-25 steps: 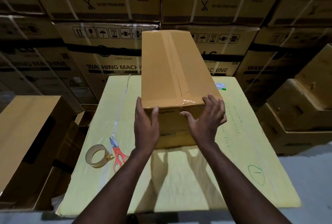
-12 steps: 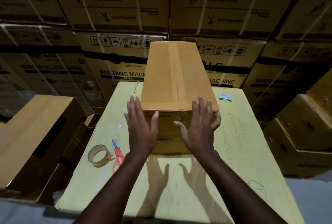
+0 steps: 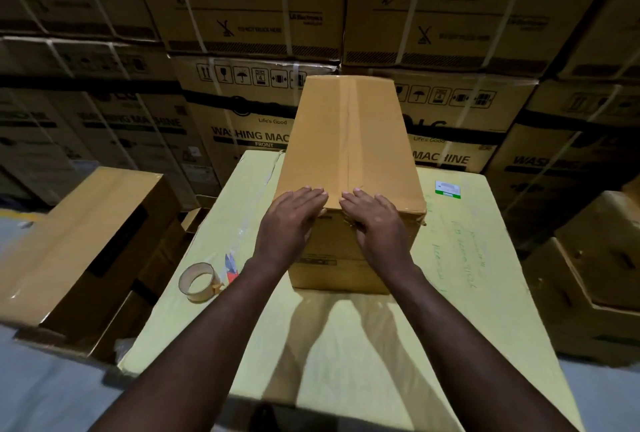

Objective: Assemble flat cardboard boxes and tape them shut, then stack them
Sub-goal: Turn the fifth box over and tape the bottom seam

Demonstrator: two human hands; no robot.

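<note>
Shifted since a moment ago: up from the near face onto the taped top edge. Tape roll (image 3: 199, 282) and scissors (image 3: 231, 267) at 8 o'clock on the surface (image 3: 346, 345); left hand (image 3: 294, 220), right hand (image 3: 375, 220), flat, fingers straight, pressing the box (image 3: 349, 140) at centre. Likely smoothing tape; next, lifting by side edges to stack. Bare room at 3 and 6 o'clock.

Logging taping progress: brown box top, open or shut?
Shut. Brown box flaps lie flat, tape along the centre seam; left hand and right hand press its near edge.
</note>
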